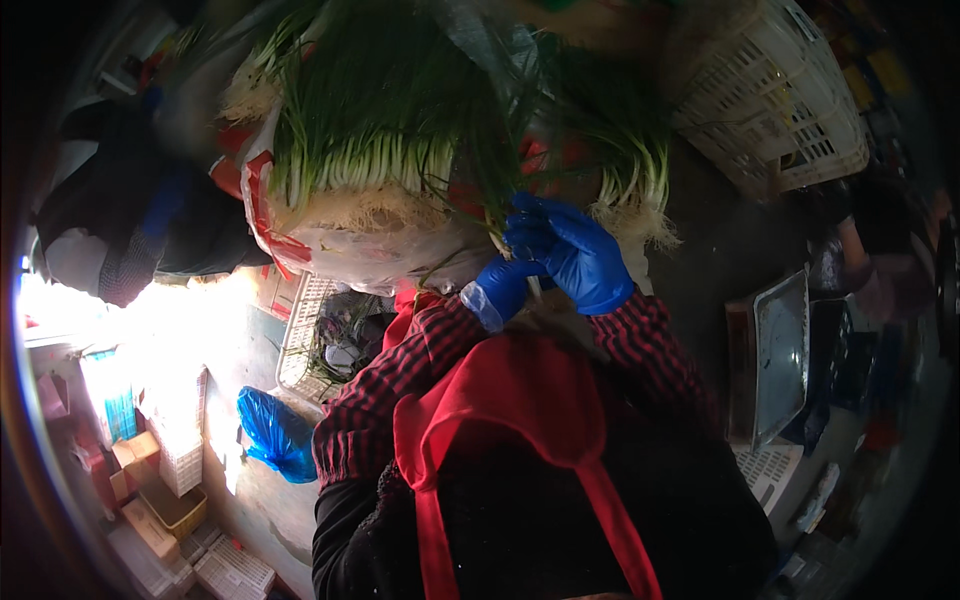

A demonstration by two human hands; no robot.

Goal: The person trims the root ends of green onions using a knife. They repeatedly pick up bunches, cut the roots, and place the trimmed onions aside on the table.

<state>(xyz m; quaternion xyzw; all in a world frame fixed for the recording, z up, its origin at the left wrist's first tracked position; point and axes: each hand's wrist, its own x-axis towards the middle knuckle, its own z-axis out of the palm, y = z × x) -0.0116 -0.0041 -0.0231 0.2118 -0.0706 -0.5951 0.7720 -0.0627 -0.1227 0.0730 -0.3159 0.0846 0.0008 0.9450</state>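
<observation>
Both my hands wear blue gloves. My left hand [501,288] is curled around the white root end of a few green stalks [495,225]. My right hand [571,251] is held beside it with the fingers bent over the same stalks; whether it grips them is hidden. Left of my hands, a thick row of green onions or chives [375,161] lies on a clear plastic bag [367,259], roots towards me. A smaller bunch [637,172] lies to the right, past my right hand, its pale roots hanging down.
A white plastic basket [296,337] holding scraps stands below on the left, near a blue plastic bag [279,435]. A white crate [780,112] stands at upper right, a metal tray [780,360] below it. Another person [142,202] bends at the left; someone is partly visible at the right.
</observation>
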